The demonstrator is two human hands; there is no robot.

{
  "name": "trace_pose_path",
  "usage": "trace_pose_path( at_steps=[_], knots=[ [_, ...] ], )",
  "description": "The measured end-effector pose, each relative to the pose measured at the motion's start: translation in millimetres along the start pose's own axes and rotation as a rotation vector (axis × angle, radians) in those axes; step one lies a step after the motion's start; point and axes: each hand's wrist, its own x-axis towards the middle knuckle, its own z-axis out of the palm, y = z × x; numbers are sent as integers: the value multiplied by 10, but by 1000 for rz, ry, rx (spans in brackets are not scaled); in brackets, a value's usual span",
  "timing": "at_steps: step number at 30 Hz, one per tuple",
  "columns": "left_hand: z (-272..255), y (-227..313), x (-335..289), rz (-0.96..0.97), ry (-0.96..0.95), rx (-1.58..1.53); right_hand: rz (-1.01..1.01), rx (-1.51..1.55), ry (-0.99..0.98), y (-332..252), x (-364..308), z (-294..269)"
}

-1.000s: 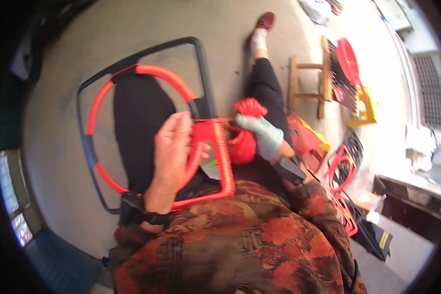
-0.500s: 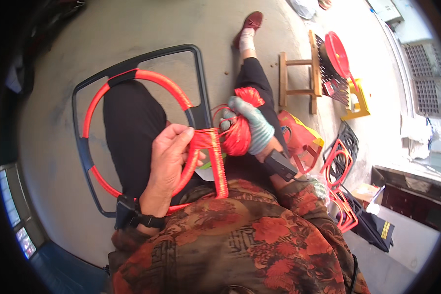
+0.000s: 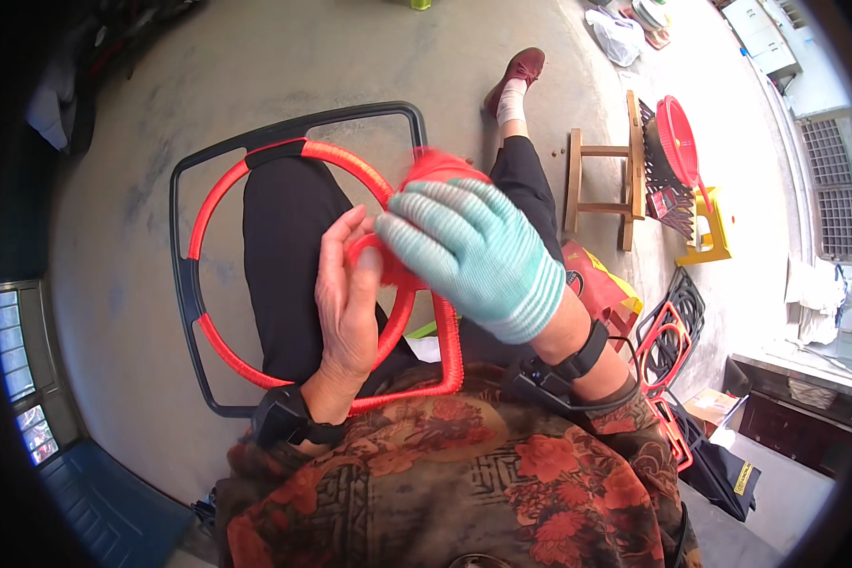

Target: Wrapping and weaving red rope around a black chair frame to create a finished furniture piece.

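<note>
A black frame [image 3: 179, 312] with a round inner ring rests over my left thigh. Glossy red-orange cord [image 3: 220, 202] is wound tightly along parts of the ring and along the near-right side. Above the frame's right side is a bundle of red cord [image 3: 435, 168], partly hidden and blurred. My right hand [image 3: 483, 251], in a pale green knitted glove, covers the bundle from above with its fingers curled over it. My bare left hand [image 3: 346, 303] meets the bundle's near end, which sits between its thumb and fingers. The wound section beneath the glove is hidden.
To the right stand a wooden stool [image 3: 601, 170], a red round basket [image 3: 675, 142] and a yellow stool [image 3: 715, 232]. A red and yellow bag [image 3: 601, 289] lies beside my right leg. Farther right are more red-and-black frames [image 3: 667, 346]. A blue seat [image 3: 114, 506] is at lower left.
My right hand has brought the cord bundle left and over the frame, to my left hand. The left hand has left its pinch on the wound cord and now meets the bundle.
</note>
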Motion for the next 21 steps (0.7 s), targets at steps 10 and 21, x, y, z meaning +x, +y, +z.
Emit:
trace_pose_path(
  at_steps=[10,21],
  knots=[
    [-62,-296,59,-301,18,-170,861,1309,-152,352,-524,579],
    [-65,-185,63,-386,-17,-237,1072,1622,646,547,-1007,486]
  ],
)
